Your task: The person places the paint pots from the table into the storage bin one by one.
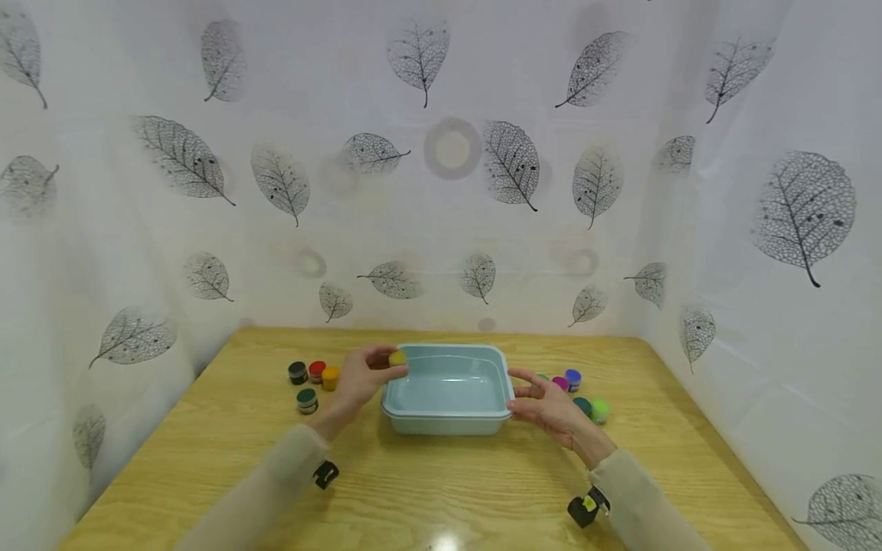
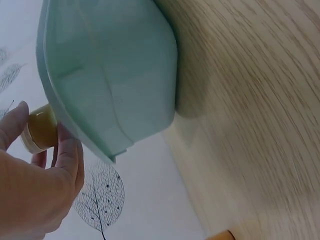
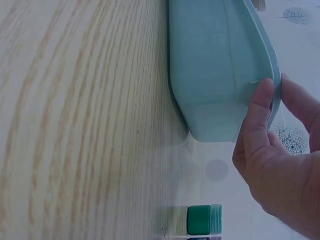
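Observation:
A pale blue-green basin (image 1: 451, 425) stands on the wooden table. My left hand (image 1: 361, 379) pinches a small yellow jar (image 1: 397, 358) at the basin's left rim; the left wrist view shows the jar (image 2: 42, 128) between thumb and fingers of that hand (image 2: 42, 185), just outside or over the rim, which I cannot tell. At the right end, my right hand (image 1: 554, 413) holds the basin's rim; in the right wrist view the thumb and fingers of this hand (image 3: 280, 165) lie on either side of the rim of the basin (image 3: 220, 75).
Left of the basin stand a black jar (image 1: 298, 373), a red jar (image 1: 317, 371), an orange jar (image 1: 331, 378) and a dark green jar (image 1: 307, 401). On the right are several more, among them blue (image 1: 573, 380), magenta (image 1: 560, 383) and light green (image 1: 599, 411). A leaf-print curtain surrounds the table.

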The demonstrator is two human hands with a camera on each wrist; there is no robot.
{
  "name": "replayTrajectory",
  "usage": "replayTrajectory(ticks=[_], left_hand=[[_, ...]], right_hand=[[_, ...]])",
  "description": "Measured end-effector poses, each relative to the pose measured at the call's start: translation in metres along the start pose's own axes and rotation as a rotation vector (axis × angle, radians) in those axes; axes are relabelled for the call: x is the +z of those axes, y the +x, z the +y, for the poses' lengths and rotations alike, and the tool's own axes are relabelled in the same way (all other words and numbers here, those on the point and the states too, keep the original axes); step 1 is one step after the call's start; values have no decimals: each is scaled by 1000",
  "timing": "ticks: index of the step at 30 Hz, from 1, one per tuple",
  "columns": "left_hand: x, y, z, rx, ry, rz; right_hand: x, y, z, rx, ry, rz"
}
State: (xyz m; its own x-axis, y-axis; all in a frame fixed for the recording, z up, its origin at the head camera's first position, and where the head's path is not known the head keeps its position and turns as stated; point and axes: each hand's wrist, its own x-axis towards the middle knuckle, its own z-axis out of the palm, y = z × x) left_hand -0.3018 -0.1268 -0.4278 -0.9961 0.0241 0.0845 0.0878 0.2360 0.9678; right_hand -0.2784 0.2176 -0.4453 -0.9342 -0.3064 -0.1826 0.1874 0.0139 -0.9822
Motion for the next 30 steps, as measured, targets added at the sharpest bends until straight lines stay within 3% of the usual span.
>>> replayTrajectory(ticks=[10,17,24,30], left_hand=[[27,2,9,-47,-5,-16],[40,6,13,-36,15,-18],[53,12,15,-61,-26,-75],[65,17,17,-65,-30,-86]], right_hand=[[-1,0,2,-5,15,0],[-2,-1,1,-2,15,-3],[-2,-1,1,-6,13,-17],[-1,-2,-1,-12,13,-27]])
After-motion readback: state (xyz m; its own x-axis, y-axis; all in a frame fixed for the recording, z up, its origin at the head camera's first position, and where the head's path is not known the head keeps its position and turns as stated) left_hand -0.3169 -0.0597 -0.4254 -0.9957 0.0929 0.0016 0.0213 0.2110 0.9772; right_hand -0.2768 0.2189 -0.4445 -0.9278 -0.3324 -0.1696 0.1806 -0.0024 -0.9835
